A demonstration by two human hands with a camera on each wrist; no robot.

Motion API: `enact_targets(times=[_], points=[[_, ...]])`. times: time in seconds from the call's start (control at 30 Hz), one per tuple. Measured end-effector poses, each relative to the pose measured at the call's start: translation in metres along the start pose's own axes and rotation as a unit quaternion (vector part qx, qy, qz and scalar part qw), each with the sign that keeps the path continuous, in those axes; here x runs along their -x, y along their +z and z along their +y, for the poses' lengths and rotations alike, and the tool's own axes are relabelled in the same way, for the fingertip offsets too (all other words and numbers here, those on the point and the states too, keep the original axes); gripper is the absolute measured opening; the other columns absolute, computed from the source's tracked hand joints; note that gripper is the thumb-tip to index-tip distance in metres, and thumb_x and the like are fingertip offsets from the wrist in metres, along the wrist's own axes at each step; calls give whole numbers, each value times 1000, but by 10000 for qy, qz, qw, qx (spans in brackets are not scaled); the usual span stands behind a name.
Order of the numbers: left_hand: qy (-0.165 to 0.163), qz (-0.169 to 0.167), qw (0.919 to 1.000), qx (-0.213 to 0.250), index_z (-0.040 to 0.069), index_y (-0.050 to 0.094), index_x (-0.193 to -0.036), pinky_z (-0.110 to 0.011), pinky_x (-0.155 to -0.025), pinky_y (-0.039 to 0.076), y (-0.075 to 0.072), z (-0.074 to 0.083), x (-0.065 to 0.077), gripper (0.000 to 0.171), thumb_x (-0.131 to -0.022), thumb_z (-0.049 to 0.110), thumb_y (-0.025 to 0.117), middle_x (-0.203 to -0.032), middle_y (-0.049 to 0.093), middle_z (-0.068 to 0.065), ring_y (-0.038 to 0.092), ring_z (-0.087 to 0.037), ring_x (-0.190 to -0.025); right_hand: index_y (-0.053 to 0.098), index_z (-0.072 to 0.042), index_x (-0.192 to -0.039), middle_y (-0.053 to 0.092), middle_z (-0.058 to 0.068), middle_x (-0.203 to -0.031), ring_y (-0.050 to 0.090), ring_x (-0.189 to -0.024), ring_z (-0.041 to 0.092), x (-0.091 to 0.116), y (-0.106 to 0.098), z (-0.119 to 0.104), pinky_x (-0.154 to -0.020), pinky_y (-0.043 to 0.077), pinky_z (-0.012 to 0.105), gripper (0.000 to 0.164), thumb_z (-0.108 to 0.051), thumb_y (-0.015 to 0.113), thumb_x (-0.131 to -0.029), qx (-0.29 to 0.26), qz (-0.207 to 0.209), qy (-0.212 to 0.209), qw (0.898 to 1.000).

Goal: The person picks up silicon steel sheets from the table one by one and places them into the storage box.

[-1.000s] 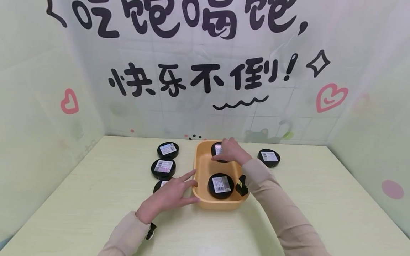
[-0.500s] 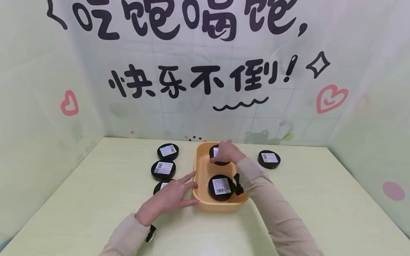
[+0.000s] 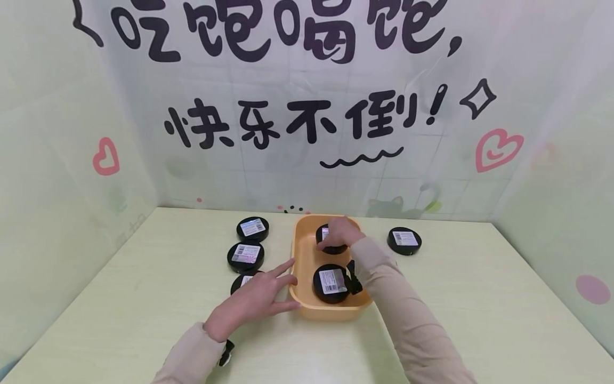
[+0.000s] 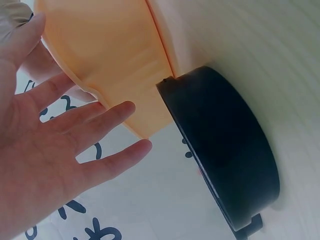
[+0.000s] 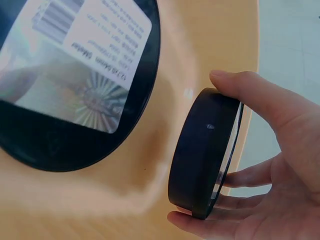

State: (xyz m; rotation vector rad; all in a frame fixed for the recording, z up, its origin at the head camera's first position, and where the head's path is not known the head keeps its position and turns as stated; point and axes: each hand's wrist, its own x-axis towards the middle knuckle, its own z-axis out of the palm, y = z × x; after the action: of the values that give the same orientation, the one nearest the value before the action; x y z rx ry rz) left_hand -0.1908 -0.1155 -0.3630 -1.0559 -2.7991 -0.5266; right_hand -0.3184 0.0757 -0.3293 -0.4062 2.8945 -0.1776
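Observation:
An orange tray (image 3: 331, 314) stands mid-table. Inside its near half lies a flat, round black case (image 3: 331, 284) with a white printed label (image 5: 90, 55). Over the tray's far half, my right hand (image 3: 342, 232) grips a second round black case (image 5: 202, 150), thumb on one edge and fingers on the opposite edge. Whether that case touches the tray bottom I cannot tell. My left hand (image 3: 259, 298) has its fingers spread, fingertips at the tray's left rim. Beside it sits another black case (image 4: 225, 145), partly hidden by the hand in the head view.
Two more black cases, a far one (image 3: 252, 229) and a middle one (image 3: 245, 256), lie left of the tray. A single case (image 3: 404, 241) lies to its right. A printed fabric backdrop (image 3: 297, 181) rises behind the table.
My right hand has moved slightly nearer with its black case, within the tray's far half. The left hand stays at the rim. The whole head view has shifted a little.

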Motion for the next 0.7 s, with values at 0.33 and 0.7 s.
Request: enact_targets(times=[0.33, 0.7], points=[[30, 23, 10000, -29, 8, 61, -102, -26, -60, 44, 0, -1, 0, 45, -80, 48, 58, -133, 41, -20, 49, -11, -54, 60, -4, -90, 57, 4, -79, 52, -68, 16, -2, 7, 1, -57, 41, 23, 41, -38, 72, -71, -435, -179, 465, 9978], [-93, 15, 9999, -51, 9, 61, -103, -27, -63, 44, 1, 0, 2, 43, -79, 45, 61, -134, 40, -19, 51, -13, -58, 58, -4, -85, 54, 4, -77, 50, -71, 18, -3, 16, 1, -60, 41, 25, 42, -40, 72, -68, -191, -220, 418, 9987]])
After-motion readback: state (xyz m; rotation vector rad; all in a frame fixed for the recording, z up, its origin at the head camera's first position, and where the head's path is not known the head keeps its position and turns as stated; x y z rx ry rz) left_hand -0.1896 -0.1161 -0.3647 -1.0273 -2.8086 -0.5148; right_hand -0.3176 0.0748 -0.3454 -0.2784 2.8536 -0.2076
